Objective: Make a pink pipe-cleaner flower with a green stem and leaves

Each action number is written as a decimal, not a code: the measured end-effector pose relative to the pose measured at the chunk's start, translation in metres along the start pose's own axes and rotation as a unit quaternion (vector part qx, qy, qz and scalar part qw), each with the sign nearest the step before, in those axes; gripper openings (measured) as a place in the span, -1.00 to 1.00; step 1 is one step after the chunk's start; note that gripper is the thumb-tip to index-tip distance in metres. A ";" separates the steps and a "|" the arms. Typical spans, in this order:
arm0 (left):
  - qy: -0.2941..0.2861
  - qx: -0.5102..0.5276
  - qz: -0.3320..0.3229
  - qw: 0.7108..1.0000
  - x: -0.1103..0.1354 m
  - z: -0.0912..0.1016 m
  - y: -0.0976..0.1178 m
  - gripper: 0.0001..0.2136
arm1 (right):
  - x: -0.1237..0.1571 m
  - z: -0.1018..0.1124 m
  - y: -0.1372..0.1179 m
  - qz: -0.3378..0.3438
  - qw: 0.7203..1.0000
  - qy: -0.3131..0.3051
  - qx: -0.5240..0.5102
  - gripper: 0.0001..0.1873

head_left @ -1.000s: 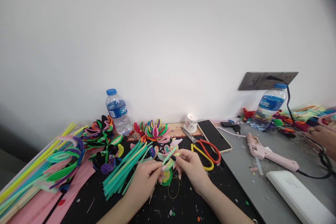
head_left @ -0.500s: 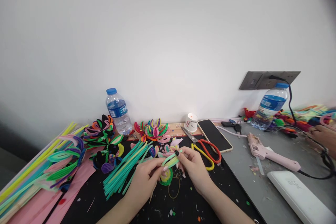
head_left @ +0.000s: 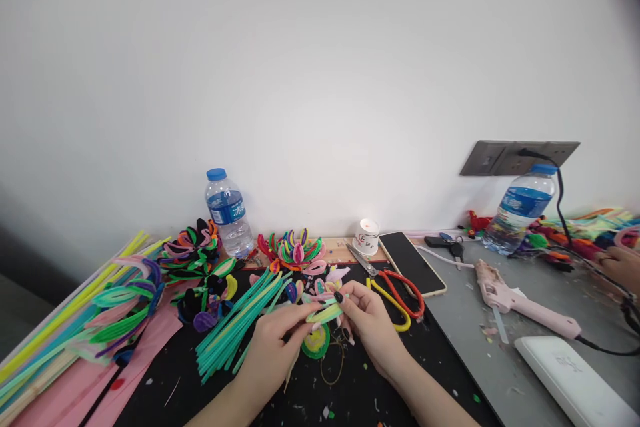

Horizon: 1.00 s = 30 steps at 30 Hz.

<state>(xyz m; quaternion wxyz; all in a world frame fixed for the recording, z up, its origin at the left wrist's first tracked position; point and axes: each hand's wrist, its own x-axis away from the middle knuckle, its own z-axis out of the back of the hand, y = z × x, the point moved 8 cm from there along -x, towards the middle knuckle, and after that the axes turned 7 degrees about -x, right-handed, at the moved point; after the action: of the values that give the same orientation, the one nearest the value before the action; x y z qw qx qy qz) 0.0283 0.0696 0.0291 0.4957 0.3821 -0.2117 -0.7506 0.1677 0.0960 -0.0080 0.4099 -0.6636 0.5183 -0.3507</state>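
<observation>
My left hand (head_left: 277, 337) and my right hand (head_left: 367, 323) pinch opposite ends of a pale green and yellow pipe cleaner loop (head_left: 325, 312) between thumb and fingertips. Just beneath it, a round green and yellow coil (head_left: 316, 341) lies on the black mat (head_left: 310, 397), beside a thin brown loop of cord (head_left: 333, 367). A bundle of teal pipe cleaners (head_left: 235, 330) rests close to my left hand. Scissors (head_left: 395, 293) with red and yellow handles lie beyond my right hand. Small pink and white petal pieces (head_left: 320, 287) sit behind the loop, partly covered by my fingers.
Pipe cleaner flowers (head_left: 295, 250), a water bottle (head_left: 230, 213), a paper cup (head_left: 367, 237) and a phone (head_left: 413, 263) line the back. At right are a pink glue gun (head_left: 525, 303), a white box-like device (head_left: 570, 380), a second bottle (head_left: 520, 210) and another person's hand (head_left: 623, 267).
The loop in my fingers looks flatter and narrower than before, and the round coil below shows more fully. The view has shifted slightly; both hands remain in nearly the same place.
</observation>
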 end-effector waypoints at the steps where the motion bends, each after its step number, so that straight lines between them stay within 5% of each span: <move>1: -0.002 -0.006 -0.014 1.000 0.000 0.000 0.002 -0.78 | 0.000 0.000 0.001 -0.004 1.000 -0.003 0.002 -0.71; 9: -0.032 0.014 -0.105 0.994 0.000 -0.002 0.018 -0.81 | 0.001 -0.001 0.001 -0.014 1.000 -0.012 0.021 -0.70; 21: 0.063 0.009 -0.167 0.984 0.008 0.010 0.032 -0.89 | 0.002 0.002 0.005 -0.004 1.000 0.011 0.005 -0.60; 30: 0.039 -0.006 -0.017 0.999 0.005 0.006 0.008 -0.85 | 0.002 -0.001 0.004 -0.006 1.000 0.002 -0.005 -0.61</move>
<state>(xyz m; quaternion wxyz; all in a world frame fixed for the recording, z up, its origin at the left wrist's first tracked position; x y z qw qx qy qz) 0.0275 0.0617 0.0369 0.4932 0.4113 -0.1816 -0.7447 0.1655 0.0928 -0.0112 0.4030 -0.6681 0.5169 -0.3523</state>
